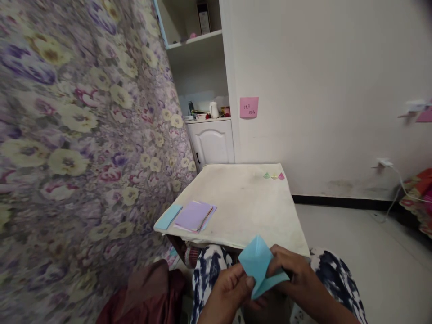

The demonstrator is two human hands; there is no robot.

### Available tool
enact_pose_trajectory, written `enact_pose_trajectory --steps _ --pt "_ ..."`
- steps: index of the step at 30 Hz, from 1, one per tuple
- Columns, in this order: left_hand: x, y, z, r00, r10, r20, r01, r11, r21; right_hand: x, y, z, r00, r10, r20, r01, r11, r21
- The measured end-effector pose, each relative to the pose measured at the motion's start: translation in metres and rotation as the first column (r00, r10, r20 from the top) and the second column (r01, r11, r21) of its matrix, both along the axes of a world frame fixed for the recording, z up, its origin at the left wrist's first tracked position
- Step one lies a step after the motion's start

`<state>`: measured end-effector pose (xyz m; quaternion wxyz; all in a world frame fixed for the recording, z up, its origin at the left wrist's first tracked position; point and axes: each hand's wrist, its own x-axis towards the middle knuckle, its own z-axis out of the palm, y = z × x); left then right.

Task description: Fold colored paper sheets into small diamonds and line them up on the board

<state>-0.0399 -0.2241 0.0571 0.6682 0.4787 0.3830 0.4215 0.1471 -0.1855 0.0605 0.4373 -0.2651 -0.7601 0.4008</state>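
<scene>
A light blue sheet of origami paper (256, 258), partly folded with a diamond-shaped face and a loose flap at its lower right, is held between my two hands over my lap. My left hand (232, 288) pinches its lower left side, thumb on top. My right hand (292, 270) grips the right side, with some fingers tucked behind or inside the fold and hidden. Just beyond the hands is the front edge of a cloth-covered table (243, 202).
On the table's left lie a stack of purple paper (194, 216) and a blue paper piece (169, 217). Small folded pieces in green, yellow and pink (281, 176) rest at the far right corner. A floral curtain (101, 135) hangs at left; a white cabinet (212, 141) stands behind.
</scene>
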Motion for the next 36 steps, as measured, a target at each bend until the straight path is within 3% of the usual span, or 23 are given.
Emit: enact_pose_trajectory --steps 9,16,19,24,30,36 --pt "0.008 -0.002 0.023 0.999 0.012 0.05 -0.017 0.995 0.101 -0.001 -0.007 0.011 0.998 0.003 0.061 -0.018 0.967 0.253" --pt "0.007 -0.002 0.02 0.999 0.027 0.046 -0.033 0.988 0.148 -0.005 -0.006 0.023 0.987 -0.018 0.158 -0.037 0.941 0.336" --pt "0.003 -0.002 0.018 0.999 0.045 0.006 -0.045 0.981 0.19 -0.007 -0.006 0.029 0.964 -0.038 0.265 -0.051 0.946 0.319" --pt "0.004 -0.003 0.016 0.999 0.018 0.043 -0.024 0.988 0.153 -0.01 -0.008 0.04 0.905 -0.022 0.426 -0.086 0.969 0.233" --pt "0.007 -0.001 0.009 0.996 0.017 0.085 -0.025 0.996 0.085 -0.011 -0.005 0.029 0.932 -0.005 0.363 -0.048 0.989 0.138" --pt "0.005 0.001 0.005 0.999 0.018 0.041 -0.022 0.995 0.099 -0.012 -0.003 0.018 0.944 0.027 0.329 -0.056 0.995 0.08"
